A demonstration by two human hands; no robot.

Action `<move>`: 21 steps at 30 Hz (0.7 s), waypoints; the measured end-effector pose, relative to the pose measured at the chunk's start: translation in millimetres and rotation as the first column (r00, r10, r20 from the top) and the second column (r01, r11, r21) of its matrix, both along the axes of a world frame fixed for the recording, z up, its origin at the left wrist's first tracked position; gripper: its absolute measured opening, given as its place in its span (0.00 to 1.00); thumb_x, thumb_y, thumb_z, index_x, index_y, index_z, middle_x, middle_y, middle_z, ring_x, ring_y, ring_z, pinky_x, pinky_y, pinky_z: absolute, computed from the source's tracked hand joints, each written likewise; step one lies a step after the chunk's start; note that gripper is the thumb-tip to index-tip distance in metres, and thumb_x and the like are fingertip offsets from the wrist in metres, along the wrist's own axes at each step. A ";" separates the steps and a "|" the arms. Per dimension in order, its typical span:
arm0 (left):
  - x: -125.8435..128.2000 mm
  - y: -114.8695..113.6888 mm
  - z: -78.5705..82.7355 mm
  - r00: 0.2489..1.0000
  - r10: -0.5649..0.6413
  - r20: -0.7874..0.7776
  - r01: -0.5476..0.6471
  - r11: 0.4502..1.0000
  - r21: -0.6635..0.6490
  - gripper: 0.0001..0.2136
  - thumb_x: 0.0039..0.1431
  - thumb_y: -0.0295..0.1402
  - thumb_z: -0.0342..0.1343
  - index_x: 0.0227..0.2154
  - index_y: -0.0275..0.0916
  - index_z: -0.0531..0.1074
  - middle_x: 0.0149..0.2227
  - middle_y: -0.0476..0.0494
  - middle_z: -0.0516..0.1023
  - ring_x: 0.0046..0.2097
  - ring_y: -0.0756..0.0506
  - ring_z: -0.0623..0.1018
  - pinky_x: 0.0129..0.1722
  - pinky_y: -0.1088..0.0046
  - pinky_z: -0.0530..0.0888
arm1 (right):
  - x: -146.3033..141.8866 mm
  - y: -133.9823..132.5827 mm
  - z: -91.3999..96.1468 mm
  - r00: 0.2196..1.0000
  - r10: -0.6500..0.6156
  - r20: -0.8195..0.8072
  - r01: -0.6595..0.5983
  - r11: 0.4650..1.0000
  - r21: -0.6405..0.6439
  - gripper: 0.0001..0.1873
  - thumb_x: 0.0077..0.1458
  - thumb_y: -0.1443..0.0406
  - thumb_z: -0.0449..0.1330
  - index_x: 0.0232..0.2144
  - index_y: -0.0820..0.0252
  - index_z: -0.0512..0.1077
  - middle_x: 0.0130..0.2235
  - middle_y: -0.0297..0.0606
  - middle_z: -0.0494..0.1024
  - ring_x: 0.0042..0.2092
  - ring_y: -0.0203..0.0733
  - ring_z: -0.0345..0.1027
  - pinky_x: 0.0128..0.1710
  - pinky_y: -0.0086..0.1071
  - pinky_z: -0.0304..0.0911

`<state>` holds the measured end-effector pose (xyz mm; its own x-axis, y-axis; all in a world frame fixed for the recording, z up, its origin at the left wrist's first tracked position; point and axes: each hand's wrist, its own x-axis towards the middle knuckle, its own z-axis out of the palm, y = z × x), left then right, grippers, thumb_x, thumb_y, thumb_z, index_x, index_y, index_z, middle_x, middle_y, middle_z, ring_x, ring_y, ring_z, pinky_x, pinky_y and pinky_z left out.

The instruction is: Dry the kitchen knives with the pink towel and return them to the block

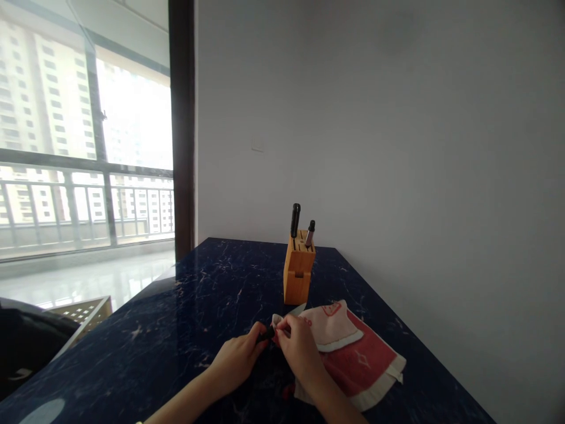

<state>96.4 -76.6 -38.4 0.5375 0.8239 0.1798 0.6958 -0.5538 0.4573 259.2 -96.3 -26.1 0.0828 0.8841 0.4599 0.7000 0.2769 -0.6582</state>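
Quick look at my counter setup: the left hand (236,359) is curled shut around the black handle of a kitchen knife (266,334), and the right hand (300,347) pinches a fold of a red-and-cream towel (357,359) over the blade, so only a thin strip of steel pokes out past the cloth. Both hands are close together, nearly touching. All this sits on a dark blue marble countertop (176,318) with white veins.

Right behind the towel, and just beyond the blade tip, is a wooden knife block (299,274) holding a black-handled knife (295,221) and a sharpening steel (309,234), though that second one is hard to make out. A plain white wall (375,147) runs along the right edge of the counter, and a dark bag (26,347) sits off to the lower left.
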 end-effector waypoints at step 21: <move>0.8 -2.8 2.6 0.999 0.003 0.033 -0.002 1.000 -0.019 0.09 0.62 0.38 0.37 0.43 0.46 0.57 0.42 0.50 0.75 0.42 0.47 0.75 0.38 0.77 0.65 | -0.4 -3.2 7.5 0.997 0.006 -0.075 -0.004 1.000 0.019 0.06 0.47 0.69 0.52 0.23 0.58 0.68 0.29 0.37 0.75 0.34 0.41 0.69 0.36 0.30 0.60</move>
